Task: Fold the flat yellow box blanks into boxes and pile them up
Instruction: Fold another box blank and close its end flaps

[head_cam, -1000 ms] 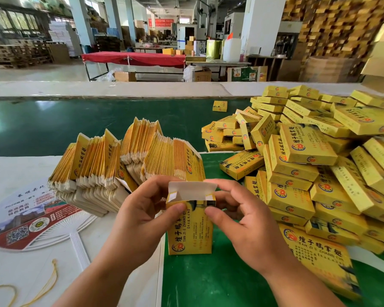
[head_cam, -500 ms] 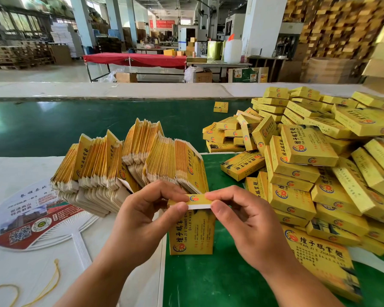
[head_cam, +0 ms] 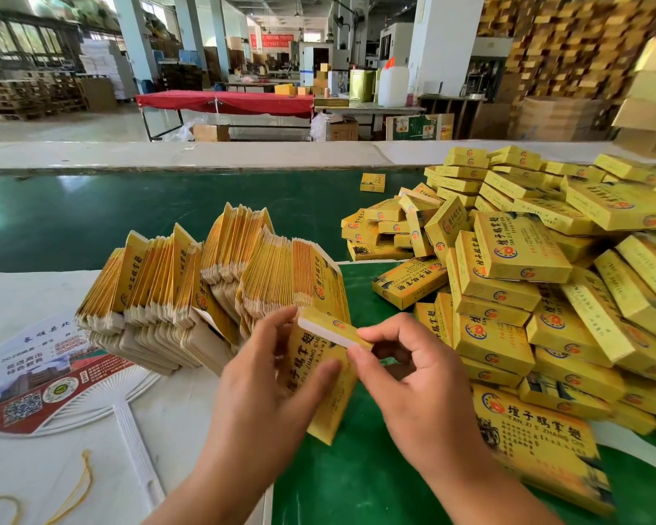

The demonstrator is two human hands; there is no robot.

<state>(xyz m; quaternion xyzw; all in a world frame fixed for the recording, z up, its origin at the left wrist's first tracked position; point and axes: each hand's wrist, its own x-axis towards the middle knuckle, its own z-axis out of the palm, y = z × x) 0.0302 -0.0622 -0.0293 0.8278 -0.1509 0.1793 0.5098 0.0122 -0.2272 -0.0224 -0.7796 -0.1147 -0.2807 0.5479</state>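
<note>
A yellow box (head_cam: 319,369) stands tilted between my hands above the green table top (head_cam: 356,467), its top flap folded down with a white edge showing. My left hand (head_cam: 269,377) grips its left side, thumb across the printed front. My right hand (head_cam: 409,380) pinches the right end of the top flap. Just behind the hands, several bundles of flat yellow blanks (head_cam: 213,282) lean in a fanned row. To the right lies a big heap of folded yellow boxes (head_cam: 527,282).
A round white hand fan (head_cam: 54,380) with a red print lies at the left on white sheeting, a yellow cord (head_cam: 76,486) near it. One lone box (head_cam: 372,182) lies far back on the green belt. Behind are a red table, pillars and stacked cartons.
The open white top flap has been folded down and tucked shut. The box has tipped to the right and moved slightly up between my hands.
</note>
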